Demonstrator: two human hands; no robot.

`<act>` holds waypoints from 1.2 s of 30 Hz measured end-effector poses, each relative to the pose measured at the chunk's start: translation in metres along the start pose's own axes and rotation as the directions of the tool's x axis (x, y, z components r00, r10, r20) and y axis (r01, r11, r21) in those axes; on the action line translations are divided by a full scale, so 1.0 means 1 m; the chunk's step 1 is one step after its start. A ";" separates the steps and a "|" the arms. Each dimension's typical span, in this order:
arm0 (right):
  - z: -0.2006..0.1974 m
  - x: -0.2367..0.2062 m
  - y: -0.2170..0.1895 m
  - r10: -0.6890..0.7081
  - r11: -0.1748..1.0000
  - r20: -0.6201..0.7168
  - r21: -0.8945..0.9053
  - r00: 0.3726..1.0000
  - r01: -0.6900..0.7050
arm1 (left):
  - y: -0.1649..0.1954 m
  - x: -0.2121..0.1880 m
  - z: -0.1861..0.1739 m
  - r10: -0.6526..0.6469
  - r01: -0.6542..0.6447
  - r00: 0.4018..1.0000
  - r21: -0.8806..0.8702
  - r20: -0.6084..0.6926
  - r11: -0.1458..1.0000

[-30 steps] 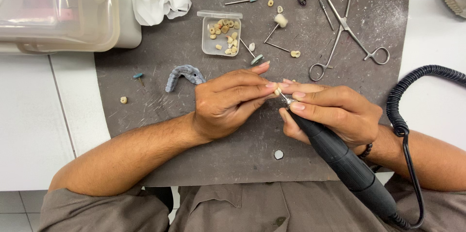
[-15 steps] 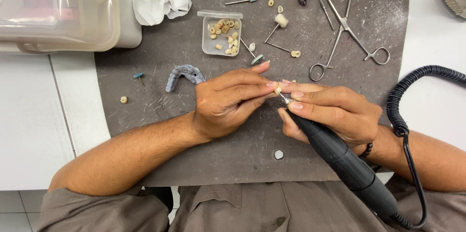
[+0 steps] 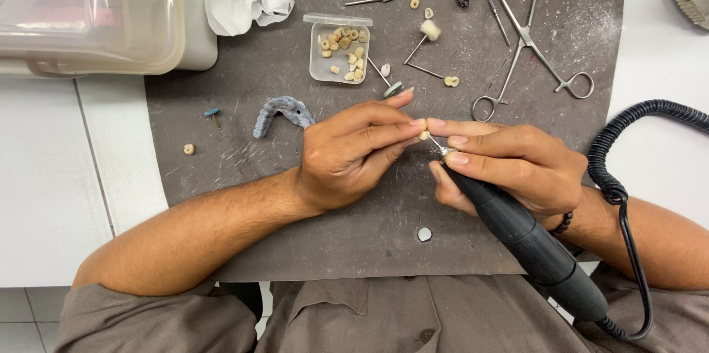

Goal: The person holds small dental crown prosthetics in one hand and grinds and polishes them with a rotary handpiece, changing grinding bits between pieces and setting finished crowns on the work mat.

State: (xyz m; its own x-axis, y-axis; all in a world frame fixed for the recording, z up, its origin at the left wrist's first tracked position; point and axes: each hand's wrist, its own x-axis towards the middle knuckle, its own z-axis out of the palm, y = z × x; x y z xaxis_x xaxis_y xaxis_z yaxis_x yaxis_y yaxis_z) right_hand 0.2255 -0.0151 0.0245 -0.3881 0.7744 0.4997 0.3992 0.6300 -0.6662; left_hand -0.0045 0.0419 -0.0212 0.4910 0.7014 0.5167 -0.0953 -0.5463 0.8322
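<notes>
While the left hand (image 3: 354,150) pinches a small cream tooth piece (image 3: 423,134) mid-mat, steadying it, right hand (image 3: 509,165) grips the black handpiece (image 3: 517,231) pen-style, bur touching it.

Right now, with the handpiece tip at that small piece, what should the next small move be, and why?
Probably turn the small tooth-coloured piece slightly in the left hand fingertips to present a fresh face: the right hand holds the black handpiece with its tip touching the piece, pinched above the grey mat.
</notes>
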 end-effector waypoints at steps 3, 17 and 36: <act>-0.002 -0.001 -0.001 0.016 1.000 0.032 -0.012 0.999 -0.015 | 0.000 0.000 0.001 0.002 -0.002 1.000 0.004 -0.006 1.000; -0.002 0.002 -0.003 0.031 0.999 0.035 -0.023 0.999 -0.031 | -0.001 -0.001 0.001 -0.022 0.022 1.000 -0.016 -0.007 1.000; 0.002 0.000 0.003 -0.072 0.997 0.013 0.019 0.997 0.072 | -0.003 -0.002 0.002 -0.008 0.008 1.000 -0.016 -0.022 1.000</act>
State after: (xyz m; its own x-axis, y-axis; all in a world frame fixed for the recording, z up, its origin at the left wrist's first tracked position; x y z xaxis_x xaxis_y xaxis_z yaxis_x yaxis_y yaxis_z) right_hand 0.2250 -0.0131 0.0212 -0.4267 0.7260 0.5393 0.3544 0.6829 -0.6388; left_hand -0.0038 0.0415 -0.0245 0.4723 0.7161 0.5140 -0.1053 -0.5331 0.8394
